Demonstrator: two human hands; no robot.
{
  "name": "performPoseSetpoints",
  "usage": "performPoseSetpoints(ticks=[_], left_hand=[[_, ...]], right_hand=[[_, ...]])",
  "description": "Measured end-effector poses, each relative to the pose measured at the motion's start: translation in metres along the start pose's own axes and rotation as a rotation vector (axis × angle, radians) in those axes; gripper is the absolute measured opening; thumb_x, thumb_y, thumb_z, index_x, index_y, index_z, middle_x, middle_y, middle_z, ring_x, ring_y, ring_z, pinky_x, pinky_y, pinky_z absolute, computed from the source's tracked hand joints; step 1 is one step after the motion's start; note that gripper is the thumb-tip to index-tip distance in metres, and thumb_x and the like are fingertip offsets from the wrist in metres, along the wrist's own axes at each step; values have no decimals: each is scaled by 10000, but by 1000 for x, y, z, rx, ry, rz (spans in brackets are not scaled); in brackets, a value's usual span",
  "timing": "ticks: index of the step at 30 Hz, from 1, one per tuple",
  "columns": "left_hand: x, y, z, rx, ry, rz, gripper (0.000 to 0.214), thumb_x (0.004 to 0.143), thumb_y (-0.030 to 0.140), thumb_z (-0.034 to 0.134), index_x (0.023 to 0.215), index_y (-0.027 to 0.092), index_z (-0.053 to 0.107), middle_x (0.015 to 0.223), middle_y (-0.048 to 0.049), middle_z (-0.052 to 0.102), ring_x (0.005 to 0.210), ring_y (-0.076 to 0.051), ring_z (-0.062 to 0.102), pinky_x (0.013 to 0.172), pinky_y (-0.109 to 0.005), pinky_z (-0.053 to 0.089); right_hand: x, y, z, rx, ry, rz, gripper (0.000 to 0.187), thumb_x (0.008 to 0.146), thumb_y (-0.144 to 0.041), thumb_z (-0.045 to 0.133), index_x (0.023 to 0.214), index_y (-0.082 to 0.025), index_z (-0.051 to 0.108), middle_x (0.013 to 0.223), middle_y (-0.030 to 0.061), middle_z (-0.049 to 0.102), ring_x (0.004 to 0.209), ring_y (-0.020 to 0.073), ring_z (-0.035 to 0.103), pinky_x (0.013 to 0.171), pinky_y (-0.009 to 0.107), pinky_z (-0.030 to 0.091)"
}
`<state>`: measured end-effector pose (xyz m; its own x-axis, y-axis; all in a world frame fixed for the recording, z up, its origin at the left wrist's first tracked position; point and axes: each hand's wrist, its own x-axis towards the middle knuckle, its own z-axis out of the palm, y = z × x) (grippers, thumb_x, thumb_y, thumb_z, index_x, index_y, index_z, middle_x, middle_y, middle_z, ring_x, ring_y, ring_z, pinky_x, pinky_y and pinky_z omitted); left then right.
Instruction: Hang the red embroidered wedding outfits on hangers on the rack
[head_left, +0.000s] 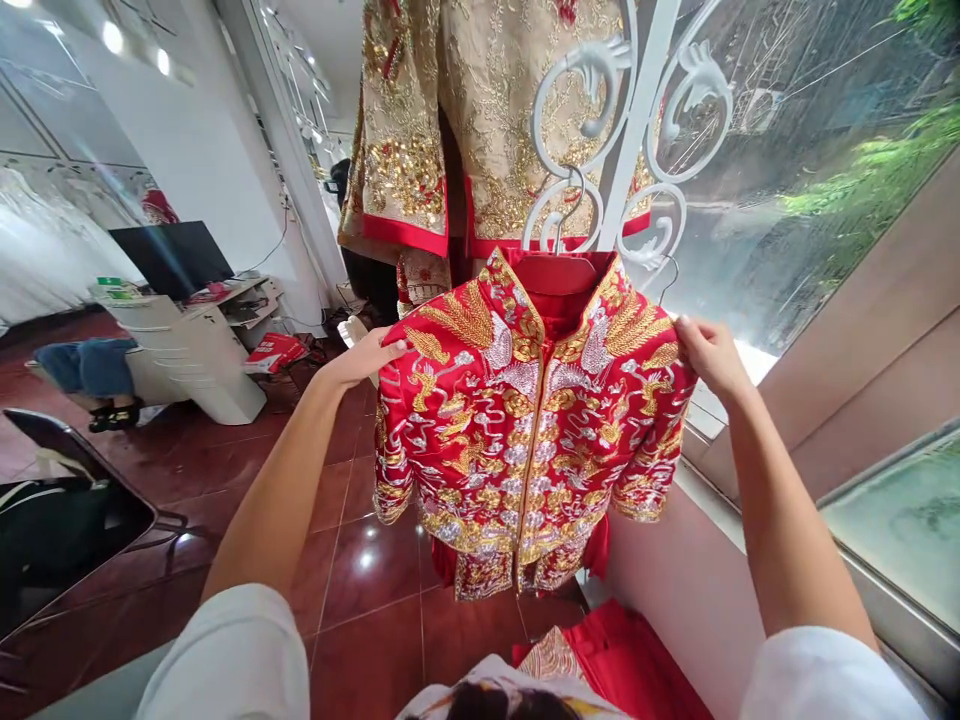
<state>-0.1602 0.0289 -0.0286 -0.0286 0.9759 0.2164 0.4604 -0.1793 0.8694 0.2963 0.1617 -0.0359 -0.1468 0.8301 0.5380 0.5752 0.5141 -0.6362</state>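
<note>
A red jacket (480, 420) with gold and silver embroidery hangs upright in front of me. Its hanger (559, 262) is red with a metal hook, up by the white scrolled metalwork. My left hand (365, 357) pinches the jacket at the shoulder on the left side, thumb on top of the cloth. At the opposite shoulder my right hand (709, 352) is closed on the fabric too. The front of the jacket is fastened down the middle, and both short sleeves hang down.
Behind the jacket hangs a gold beaded garment (495, 120) with red hems. Red cloth (622, 660) lies low in front of me. A window (795, 150) is on the right. To the left are a desk (187, 350), a monitor (172, 258), a chair (75, 520) and a seated person's legs (90, 368).
</note>
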Motion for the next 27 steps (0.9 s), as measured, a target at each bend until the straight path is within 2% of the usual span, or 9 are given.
performPoseSetpoints(ticks=[4,9,12,14,16,19,22,24,27], left_hand=[[-6,-10,-3,-74,53,-20,1049,473,762,680,1282,121,492,1168,-172,631,1029,-330,618,841,-412,534],[-55,-42,17,67,188,25,1050,516,597,760,1372,133,367,1365,-181,490,1235,-332,491,1030,-435,422],[-74,-56,27,-14,279,-89,729,617,537,723,1194,144,512,1183,-112,636,1059,-288,609,925,-411,497],[-75,-61,25,-106,287,-151,529,656,526,704,1024,167,579,997,-34,704,912,-248,651,854,-384,524],[-69,-64,19,-164,254,-177,478,629,527,727,951,200,597,881,32,717,851,-234,654,822,-377,530],[-54,-69,14,-179,241,-169,501,576,554,752,933,229,617,838,66,721,876,-256,650,804,-395,535],[-45,-75,18,-174,241,-144,474,577,558,753,902,233,637,849,66,726,901,-263,645,818,-407,534],[-42,-79,23,-185,243,-132,453,589,543,753,899,233,638,855,65,726,897,-258,645,834,-408,532],[-38,-85,30,-198,239,-127,479,589,532,750,935,221,634,871,36,727,891,-267,649,826,-410,536]], right_hand=[[-15,-4,3,18,87,60,593,783,-761,313,545,-218,338,538,27,381,540,146,356,561,319,281],[-37,-15,3,-101,115,-30,512,870,-660,271,612,-223,343,566,32,401,580,168,364,594,329,269],[-48,-20,17,-274,271,23,441,903,-570,270,726,-221,474,656,65,524,616,188,434,606,333,280],[-53,-22,31,-412,450,79,442,914,-527,265,791,-197,532,730,98,574,648,201,475,609,331,285],[-55,-22,42,-482,545,97,473,925,-510,248,822,-176,568,784,122,598,687,210,506,623,329,303],[-50,-16,38,-391,470,59,539,930,-518,213,866,-169,619,788,115,617,721,208,536,651,324,338],[-40,0,14,-225,472,73,628,935,-488,138,967,-147,663,807,117,632,773,207,564,683,320,367],[-33,13,-3,-186,440,183,541,907,-479,279,1045,-120,659,857,127,648,791,210,571,694,316,380],[-25,22,-21,-160,96,295,349,797,-346,511,995,-116,684,825,102,665,715,187,559,645,289,375]])
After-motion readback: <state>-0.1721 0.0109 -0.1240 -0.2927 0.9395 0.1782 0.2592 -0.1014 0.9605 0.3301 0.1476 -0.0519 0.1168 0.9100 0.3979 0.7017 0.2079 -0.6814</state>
